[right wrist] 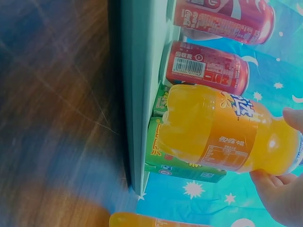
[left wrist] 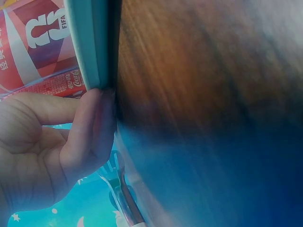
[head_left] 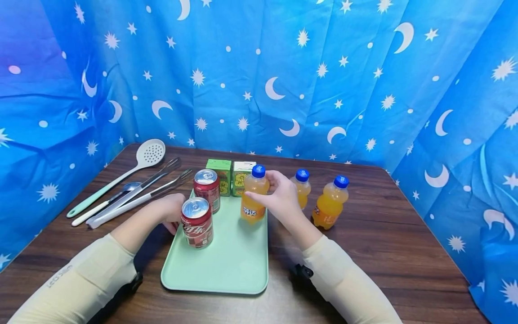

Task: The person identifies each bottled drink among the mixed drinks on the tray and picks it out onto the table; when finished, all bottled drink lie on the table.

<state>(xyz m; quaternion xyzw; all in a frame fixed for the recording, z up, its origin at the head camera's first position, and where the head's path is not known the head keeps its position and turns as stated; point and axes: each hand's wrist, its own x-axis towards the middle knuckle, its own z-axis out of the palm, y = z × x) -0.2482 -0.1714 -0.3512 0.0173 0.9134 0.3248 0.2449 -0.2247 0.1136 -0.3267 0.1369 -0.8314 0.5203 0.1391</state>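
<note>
My left hand (head_left: 173, 210) grips the left rim of a pale green tray (head_left: 230, 265), its fingertips at the edge in the left wrist view. Upright over the tray's right side is an orange soda bottle (head_left: 253, 213) with a blue cap. My right hand (head_left: 282, 194) holds it near the top, thumb on one side and fingers on the other. Whether the bottle's base touches the tray I cannot tell. Two red cola cans (head_left: 197, 231) stand along the tray's left side. Behind them, two green drink cartons (head_left: 220, 170) stand side by side at the far end.
Two more orange soda bottles (head_left: 329, 207) stand on the wooden table (head_left: 380, 252), right of the tray. A slotted skimmer (head_left: 150, 154), tongs (head_left: 121, 204) and other utensils lie to the left. A blue star-patterned curtain (head_left: 251, 67) surrounds the table's back and sides.
</note>
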